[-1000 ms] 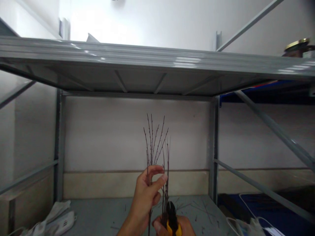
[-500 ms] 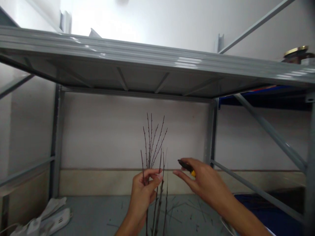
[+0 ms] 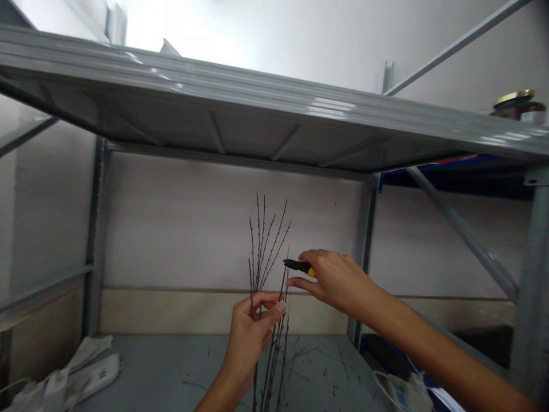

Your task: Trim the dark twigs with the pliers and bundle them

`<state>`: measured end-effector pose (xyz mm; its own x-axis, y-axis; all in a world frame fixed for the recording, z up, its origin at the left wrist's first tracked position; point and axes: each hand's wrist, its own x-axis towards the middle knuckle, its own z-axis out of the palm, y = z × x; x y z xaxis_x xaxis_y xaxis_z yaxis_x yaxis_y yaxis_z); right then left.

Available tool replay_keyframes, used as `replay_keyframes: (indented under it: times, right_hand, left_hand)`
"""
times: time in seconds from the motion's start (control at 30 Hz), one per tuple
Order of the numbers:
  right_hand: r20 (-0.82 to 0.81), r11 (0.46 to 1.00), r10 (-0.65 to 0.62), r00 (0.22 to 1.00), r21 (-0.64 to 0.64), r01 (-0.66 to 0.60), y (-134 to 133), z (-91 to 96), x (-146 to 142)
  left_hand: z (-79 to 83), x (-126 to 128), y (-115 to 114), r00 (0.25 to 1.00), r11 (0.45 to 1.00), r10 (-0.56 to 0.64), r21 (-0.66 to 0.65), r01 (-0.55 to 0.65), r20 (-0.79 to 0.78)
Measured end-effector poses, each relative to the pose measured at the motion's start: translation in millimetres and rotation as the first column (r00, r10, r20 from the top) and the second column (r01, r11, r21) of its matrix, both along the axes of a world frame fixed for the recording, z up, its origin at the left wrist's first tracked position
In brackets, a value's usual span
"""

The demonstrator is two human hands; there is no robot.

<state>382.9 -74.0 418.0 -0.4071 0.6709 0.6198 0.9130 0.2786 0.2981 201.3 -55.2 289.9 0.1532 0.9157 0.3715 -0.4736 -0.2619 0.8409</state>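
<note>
Left hand (image 3: 249, 339) grips bunch of twigs (image 3: 262, 252); right hand (image 3: 338, 280) holds cutter (image 3: 299, 265) beside them

Twigs stand near upright, thin and dark, tips fanned upward, long axis running up and down and leaning slightly right at the top. Stems pass through the left fist and run down past the bottom of the view. Left hand is closed round them, fingers curled, thumb pressed across the front. Right hand is up and to the right of the left, pinching the yellow-handled cutter between thumb and fingers, with a lower finger stretched toward the twigs. Black blades point left, tip just beside the rightmost twigs, above the left fist. Cannot tell if blades are open. Right hand is nearer the upper twigs; nothing stands between blade and stems.

Behind: metal shelf (image 3: 223, 97) overhead, upright post (image 3: 364, 252) to the right. Below, clippings (image 3: 315, 357) lie scattered on the lower shelf. Power strip (image 3: 100, 372) and cloth (image 3: 55, 384) at lower left, cable (image 3: 384, 380) at lower right, jar (image 3: 517, 104) on top at right.
</note>
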Motion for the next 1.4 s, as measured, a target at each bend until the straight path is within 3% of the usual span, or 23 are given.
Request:
replay_keyframes:
  times: [0.47,0.9,1.23,1.4]
  right_hand:
    - [0.043,0.998,-0.058,0.997,0.000,0.059,-4.4,14.3,-9.6]
    - [0.124,0.991,-0.136,0.983,0.014,0.136,6.6,12.6,-9.8]
    - [-0.100,0.988,0.004,0.995,-0.156,-0.019,40.6,4.3,-6.8]
    - [-0.290,0.985,-0.021,0.957,-0.170,-0.030,48.5,9.2,7.7]
  left_hand:
    - [-1.3,-1.1,-2.3,1.000,1.000,-0.018,0.011,0.017,0.012]
    - [0.5,-0.1,-8.1,1.000,1.000,-0.013,-0.018,0.013,0.007]
    - [0.5,-4.6,-7.3,0.997,0.997,0.073,-0.006,-0.073,-0.041]
    - [-1.1,-11.0,-6.5,0.990,0.991,0.135,0.006,-0.136,0.047]
